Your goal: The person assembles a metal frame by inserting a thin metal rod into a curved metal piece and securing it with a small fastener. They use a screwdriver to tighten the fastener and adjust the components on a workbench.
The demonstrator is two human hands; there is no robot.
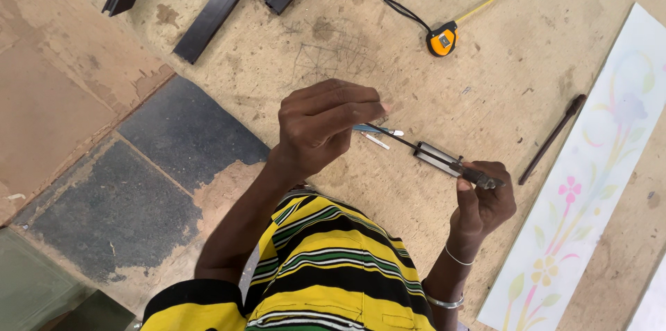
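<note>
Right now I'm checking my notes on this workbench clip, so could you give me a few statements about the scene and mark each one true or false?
1. The left hand and the right hand both grip the thin dark rod. True.
2. The orange tape measure is in the right hand. False: it lies on the worktop, beyond both hands, with a short length of tape pulled out.
3. A white panel with a flower pattern lies beside the right hand. True.
4. The dark stick rests on top of the flower panel. False: it lies on the bare worktop next to the panel's edge.
5. Several black bars lie at the far side of the worktop. True.
</note>
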